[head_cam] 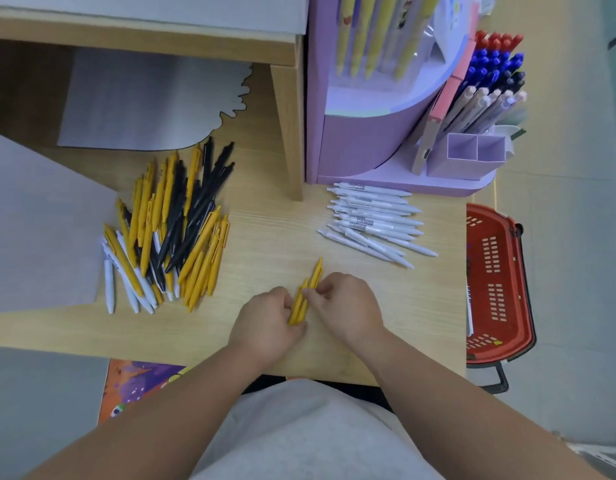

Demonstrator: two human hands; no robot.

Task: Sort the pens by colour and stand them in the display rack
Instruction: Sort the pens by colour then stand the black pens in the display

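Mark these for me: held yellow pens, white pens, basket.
yellow pens (315, 275): head view, barrels just above the fingers.
white pens (372, 220): head view, middle of the pile.
basket (507, 271): head view, red wall beside the slots.

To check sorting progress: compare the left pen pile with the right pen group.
The left pile mixes yellow, black and white pens; the right group is all white. The left pile is heaped, pens crossing; the right group lies roughly side by side. The left pile is larger than the right group. Both lie on the table, outside the display rack.
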